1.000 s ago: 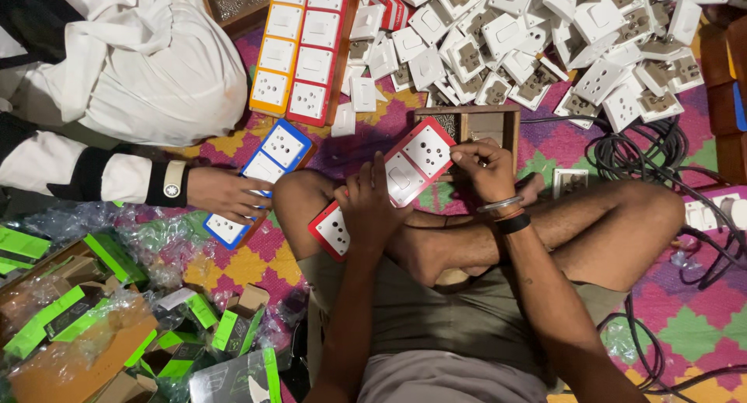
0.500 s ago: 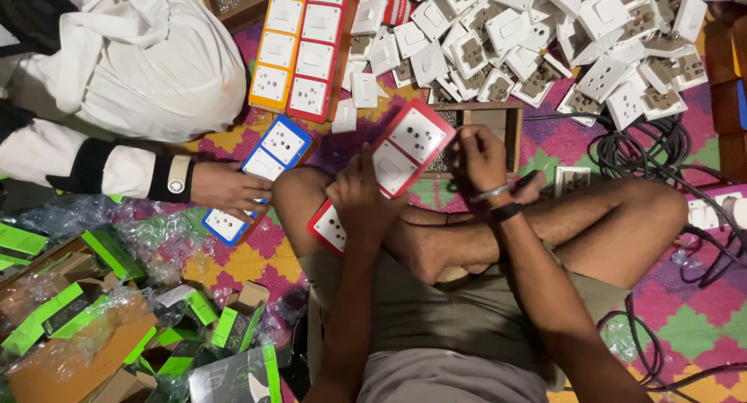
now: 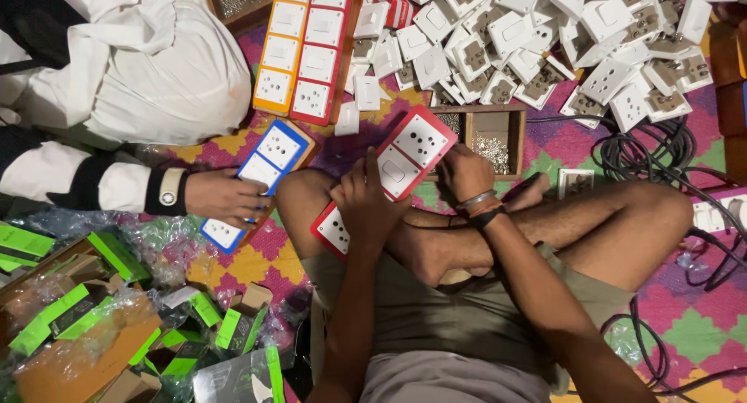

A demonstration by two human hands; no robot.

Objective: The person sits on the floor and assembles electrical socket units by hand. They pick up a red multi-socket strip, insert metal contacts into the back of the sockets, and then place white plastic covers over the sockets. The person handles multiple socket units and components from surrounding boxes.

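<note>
I sit cross-legged on a patterned mat. My left hand [image 3: 366,205] grips the middle of a long red-framed switch board [image 3: 408,150] with white sockets, resting across my knee. My right hand [image 3: 465,169] holds the board's right edge, beside a small wooden box of screws [image 3: 492,142]. A co-worker's hand [image 3: 226,199] at the left rests on a blue-framed switch board [image 3: 268,158].
A heap of white switch and socket modules [image 3: 560,53] fills the top right. An orange-framed board [image 3: 280,53] and a red-framed board [image 3: 323,49] lie at the top. Black cable [image 3: 654,150] coils at the right. Green and brown cartons [image 3: 93,310] crowd the lower left.
My left hand has lifted and tilted the red board's far end up and to the right. My right hand has shifted onto its edge. The co-worker's hand stays on the blue board.
</note>
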